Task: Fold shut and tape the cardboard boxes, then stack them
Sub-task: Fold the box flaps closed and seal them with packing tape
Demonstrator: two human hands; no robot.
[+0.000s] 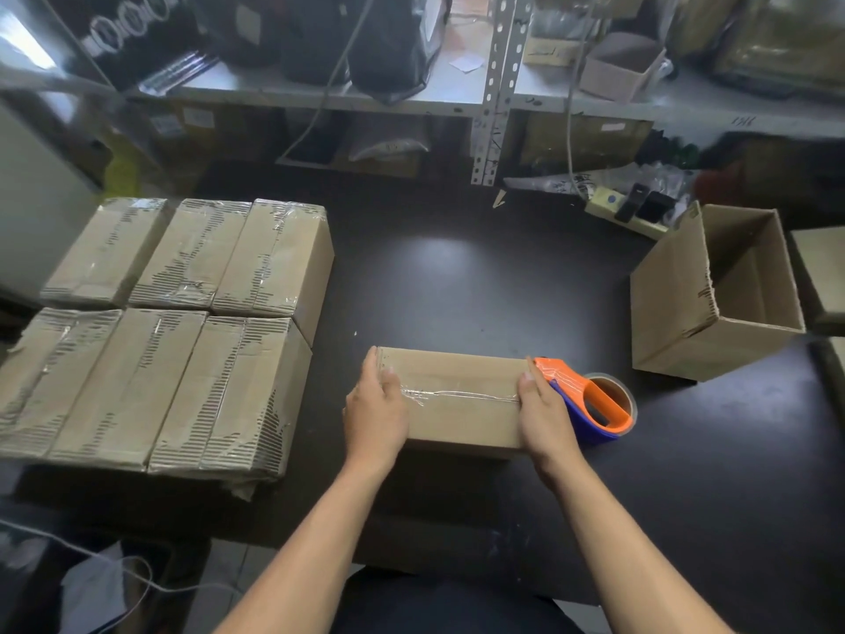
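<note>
Cardboard: six taped boxes (164, 322), one open box (718, 299), one box (457, 400) under two hands' flat fingers (388, 382).

Bare black worktop (457, 276) open mid-frame; stacked taped brown cardboard boxes (183, 322) block left, open-topped brown cardboard box (676, 322) blocks right.
</note>
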